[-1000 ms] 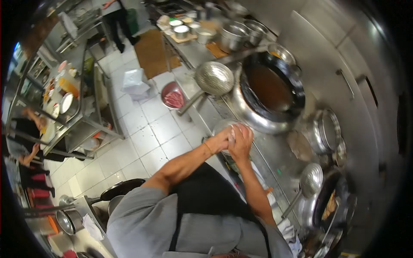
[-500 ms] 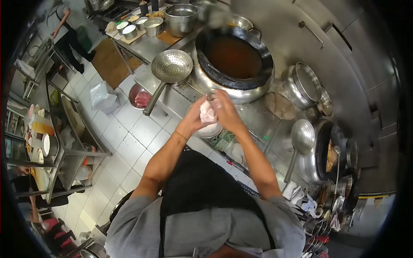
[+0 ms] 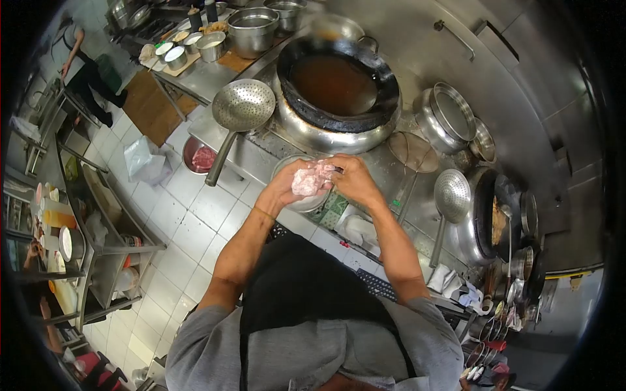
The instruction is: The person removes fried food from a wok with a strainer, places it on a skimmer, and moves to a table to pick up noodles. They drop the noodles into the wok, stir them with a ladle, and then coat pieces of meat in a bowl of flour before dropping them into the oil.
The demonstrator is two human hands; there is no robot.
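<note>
A pale pink lump of raw meat (image 3: 306, 183) lies in my left hand (image 3: 283, 184), whose fingers curl under it. My right hand (image 3: 353, 178) grips the right end of the same meat with bent fingers; something small and dark shows at its fingertips, too small to name. Both hands are over a round bowl (image 3: 309, 203), partly hidden beneath them, at the counter's front edge. Behind the hands stands a large black wok (image 3: 284, 73) holding brown liquid.
A perforated ladle (image 3: 243, 105) rests on the counter at left, another (image 3: 452, 195) at right. A wire strainer (image 3: 413, 152) and metal pots (image 3: 427, 120) are at right. A bowl with red meat (image 3: 203, 158) is at lower left. A person (image 3: 81, 65) stands at far left.
The meat is now stretched out sideways between my hands, showing more of its surface. My right hand has turned and come lower. The whole view has shifted slightly.
</note>
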